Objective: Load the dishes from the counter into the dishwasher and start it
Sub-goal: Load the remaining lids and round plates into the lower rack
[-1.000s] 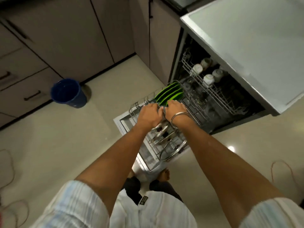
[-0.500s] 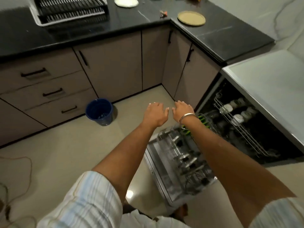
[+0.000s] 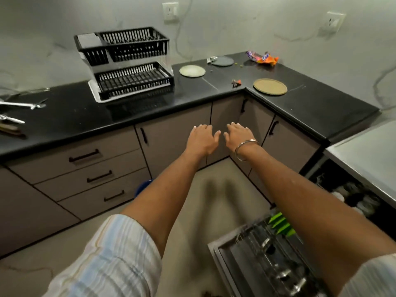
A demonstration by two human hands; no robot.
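Note:
My left hand (image 3: 202,139) and my right hand (image 3: 239,135) are stretched out side by side in the air, fingers straight, holding nothing, in front of the corner cabinets. On the black counter (image 3: 150,99) lie three flat plates: a pale one (image 3: 192,71), a grey one (image 3: 222,61) and a tan one (image 3: 270,86). The open dishwasher is at the lower right; its pulled-out lower rack (image 3: 272,260) holds green plates (image 3: 280,225) and steel items. White cups (image 3: 342,194) sit blurred in the upper rack.
A black two-tier dish rack (image 3: 128,63) stands on the counter. Steel utensils (image 3: 19,106) lie at the far left. Snack wrappers (image 3: 262,57) and a small wrapper (image 3: 236,82) lie near the plates. A blue bucket (image 3: 143,186) peeks out behind my left arm.
Both hands let go of the lower rack and rose, fingers spread. My view swung up from the dishwasher to the counter and its plates.

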